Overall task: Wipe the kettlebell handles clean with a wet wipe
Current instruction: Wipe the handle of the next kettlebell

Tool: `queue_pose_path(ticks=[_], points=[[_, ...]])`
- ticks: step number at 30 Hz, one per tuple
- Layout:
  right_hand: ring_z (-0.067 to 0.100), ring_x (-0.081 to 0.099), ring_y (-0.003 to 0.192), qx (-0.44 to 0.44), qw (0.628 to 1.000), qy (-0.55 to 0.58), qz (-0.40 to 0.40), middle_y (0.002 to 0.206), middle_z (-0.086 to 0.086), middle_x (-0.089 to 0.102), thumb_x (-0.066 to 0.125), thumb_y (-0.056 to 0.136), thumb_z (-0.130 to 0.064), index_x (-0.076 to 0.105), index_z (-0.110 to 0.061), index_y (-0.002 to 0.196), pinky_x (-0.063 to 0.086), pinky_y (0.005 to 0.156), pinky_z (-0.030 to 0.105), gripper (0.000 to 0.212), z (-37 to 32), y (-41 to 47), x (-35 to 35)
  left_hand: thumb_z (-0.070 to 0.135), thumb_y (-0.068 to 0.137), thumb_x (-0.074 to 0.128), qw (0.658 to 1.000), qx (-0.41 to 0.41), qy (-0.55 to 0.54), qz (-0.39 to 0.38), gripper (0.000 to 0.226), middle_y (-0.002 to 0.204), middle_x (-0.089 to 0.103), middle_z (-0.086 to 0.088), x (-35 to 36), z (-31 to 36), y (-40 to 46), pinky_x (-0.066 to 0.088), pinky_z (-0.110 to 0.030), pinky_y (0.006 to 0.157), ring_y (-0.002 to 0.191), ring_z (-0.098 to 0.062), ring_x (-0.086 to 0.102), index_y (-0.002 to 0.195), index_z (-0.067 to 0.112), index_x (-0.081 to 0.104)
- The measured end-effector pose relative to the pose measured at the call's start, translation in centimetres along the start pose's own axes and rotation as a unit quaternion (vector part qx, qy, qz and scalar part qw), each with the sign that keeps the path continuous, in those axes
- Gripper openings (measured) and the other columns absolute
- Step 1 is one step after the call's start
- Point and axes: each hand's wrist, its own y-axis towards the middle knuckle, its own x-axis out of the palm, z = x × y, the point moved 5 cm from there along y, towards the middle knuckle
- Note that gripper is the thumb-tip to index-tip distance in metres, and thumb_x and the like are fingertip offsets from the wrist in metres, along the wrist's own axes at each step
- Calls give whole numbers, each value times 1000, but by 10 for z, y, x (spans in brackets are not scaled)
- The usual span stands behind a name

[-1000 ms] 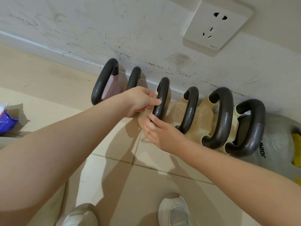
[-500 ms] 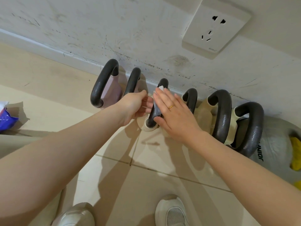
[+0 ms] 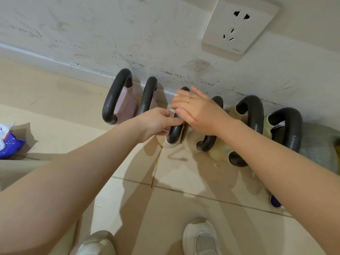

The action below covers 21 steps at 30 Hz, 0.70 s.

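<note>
A row of six dark grey, rounded metal kettlebell handles stood along the foot of the scuffed white wall (image 3: 92,34). The leftmost handle (image 3: 112,96) rose from a pale pink kettlebell body (image 3: 127,105); the next handle (image 3: 148,96) stood just beside it. The third handle (image 3: 175,130), on a cream-coloured base, sat between the two hands.

The left hand (image 3: 156,124) gripped that third handle from its left side, fingers curled against the bar; a thin pale edge showed under the fingers, too small to tell whether it was the wet wipe. The right hand (image 3: 200,111), wearing a thin gold ring (image 3: 189,99), lay over the upper part of the same handle with fingers straight and close together, blurred at the tips. Whether a wipe lay beneath that palm could not be told.

The right forearm crossed in front of the fourth handle (image 3: 207,142) and hid part of the cream kettlebell body (image 3: 219,151). Two thicker handles (image 3: 252,111) (image 3: 290,126) stood further right.

A crumpled blue and white plastic packet (image 3: 10,142) lay well apart at the left edge; its print was unreadable. A white wall socket (image 3: 239,26) carried small grey lettering too fine to read. Two pale trainers (image 3: 201,238) (image 3: 95,243) stood on the beige tiled floor (image 3: 55,111).
</note>
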Motion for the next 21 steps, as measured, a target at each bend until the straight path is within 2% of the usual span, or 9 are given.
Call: queue_pose_path(ticks=[3, 7, 9, 11, 13, 15, 17, 19, 21], points=[[15, 29, 139, 76, 995, 53, 41, 134, -1, 55, 22, 94, -34, 60, -16, 119, -1, 116, 32, 50, 12, 7, -4, 17, 90, 59, 1000, 25, 9, 0, 11, 68, 65, 7, 2, 1, 1, 45, -14, 62, 63, -1, 58, 80, 13, 61], [19, 49, 116, -36, 999, 11, -11, 92, 1, 65, 22, 89, -43, 67, -12, 87, 7, 114, 31, 55, -13, 9, 10, 13, 87, 63, 999, 50, 21, 0, 13, 86, 63, -8, 1, -14, -6, 43, -9, 63, 73, -5, 58, 93, 2, 65], [13, 48, 101, -23, 1000, 3, -19, 81, -4, 58, 21, 92, -42, 61, -17, 78, 7, 114, 31, 49, -7, 16, 1, 14, 86, 63, 999, 49, 17, 9, 21, 88, 61, -13, 3, -21, -10, 41, -9, 61, 75, -12, 56, 95, -5, 64], [11, 46, 95, 34, 999, 16, -27, 81, -4, 55, 21, 96, -38, 55, -16, 75, 14, 114, 33, 45, 6, 27, -5, 13, 87, 62, 998, 52, 11, 14, 24, 86, 63, -14, 5, -24, -11, 39, -3, 55, 63, -5, 57, 99, -8, 65], [19, 49, 94, 82, 994, 55, -42, 79, 2, 55, 25, 99, -37, 58, -7, 75, 33, 98, 37, 50, 11, 34, -1, 12, 88, 61, 998, 58, 6, 14, 25, 83, 61, -13, 5, -23, -12, 39, -3, 54, 57, -1, 55, 100, -9, 64], [21, 46, 92, 56, 995, 49, -66, 74, 2, 52, 31, 98, -38, 56, -11, 66, 37, 82, 35, 49, 2, 34, 4, 15, 88, 61, 998, 61, 3, 15, 28, 84, 60, -15, 1, -23, -12, 41, -8, 65, 71, -11, 55, 101, -9, 63], [20, 47, 92, 16, 994, 28, -107, 72, 1, 53, 34, 97, -41, 49, -16, 57, 39, 80, 35, 49, -5, 33, 5, 17, 87, 62, 998, 56, 2, 9, 28, 89, 63, -18, -1, -26, -12, 42, -19, 76, 81, -19, 54, 100, -9, 62], [26, 53, 90, 65, 990, 51, -116, 77, 9, 58, 32, 97, -42, 57, -9, 66, 43, 83, 42, 52, 4, 38, 1, 15, 87, 62, 998, 56, 2, 3, 23, 87, 65, -16, -1, -27, -14, 43, -15, 74, 80, -17, 55, 98, -6, 65], [20, 53, 81, 184, 967, 161, -67, 75, 4, 56, 28, 99, -42, 61, -11, 70, 44, 88, 42, 54, 15, 42, -3, 13, 88, 61, 998, 60, -5, -4, 14, 81, 66, -7, 1, -26, -16, 43, -5, 65, 73, -8, 58, 92, 2, 68]])
